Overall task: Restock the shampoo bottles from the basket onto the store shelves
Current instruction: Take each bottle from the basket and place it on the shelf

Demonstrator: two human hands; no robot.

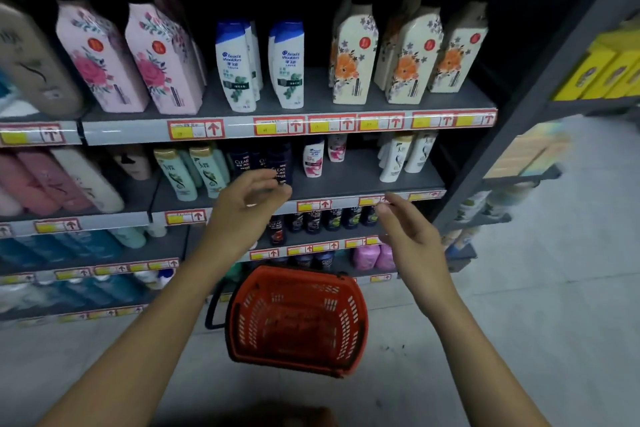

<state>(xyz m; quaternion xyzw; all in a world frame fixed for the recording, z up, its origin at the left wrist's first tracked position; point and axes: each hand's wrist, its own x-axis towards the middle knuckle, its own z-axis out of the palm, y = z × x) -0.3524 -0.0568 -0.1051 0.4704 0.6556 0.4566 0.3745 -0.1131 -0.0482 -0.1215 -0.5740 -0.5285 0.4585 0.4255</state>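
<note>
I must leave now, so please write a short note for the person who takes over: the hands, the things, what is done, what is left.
Left hand: open, at the dark Clear bottles on the shelf, holding nothing.
Right hand: open, empty, by the shelf edge.
Red basket: on the floor below, looks empty.
Done: apparently all bottles shelved.
Left: check the basket, tidy the rows.

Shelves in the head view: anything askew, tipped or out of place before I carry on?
Mostly tidy. One dark navy Clear shampoo bottle on the lower shelf stands forward of its row, with a red label unlike its green-labelled neighbours. The red plastic basket on the floor looks empty. Both hands hold nothing.
</note>
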